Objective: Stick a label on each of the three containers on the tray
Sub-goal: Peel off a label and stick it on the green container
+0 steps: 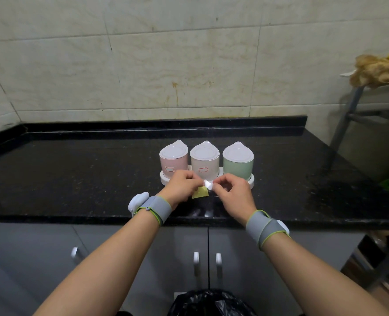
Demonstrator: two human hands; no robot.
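Both forearms reach forward over the desk [75,179] edge. The left hand [182,187] and right hand [231,192] meet, pinching a small white label [208,185], apparently peeling it from yellow backing [200,193]. Beyond, three containers [204,159] stand on the tray [165,180].

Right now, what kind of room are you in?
Probably a kitchen: a black stone countertop against a tiled wall, grey cupboard doors underneath, and three lidded jars on a tray.
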